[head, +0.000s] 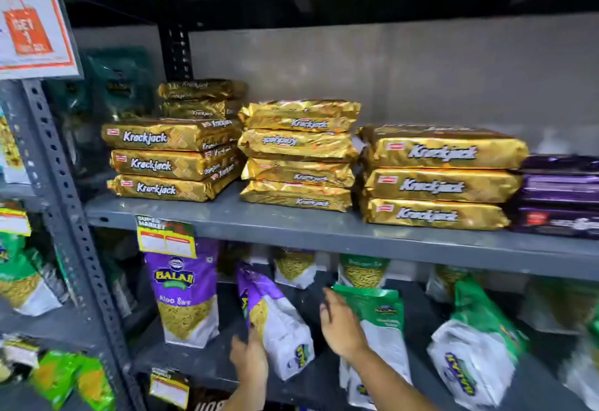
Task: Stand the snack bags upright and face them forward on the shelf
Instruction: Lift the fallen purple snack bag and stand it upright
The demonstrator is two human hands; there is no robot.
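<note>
On the lower shelf (207, 365) a purple Balaji snack bag (184, 294) stands upright and faces forward. To its right a second purple bag (278, 320) is turned sideways and leans; my left hand (251, 357) grips its lower front edge. My right hand (340, 326) lies with fingers spread against the left side of a green and white bag (382, 329), which stands turned to the right. Another green bag (476, 355) leans over at the right. Behind them, small bags (295, 268) stand at the back of the shelf.
The grey upper shelf (291, 226) carries flat stacks of gold Krackjack packs (437, 180) and purple packs (560, 196). A perforated metal upright (71, 216) stands at the left with more bags beyond it. A yellow price tag (165, 239) hangs from the shelf edge.
</note>
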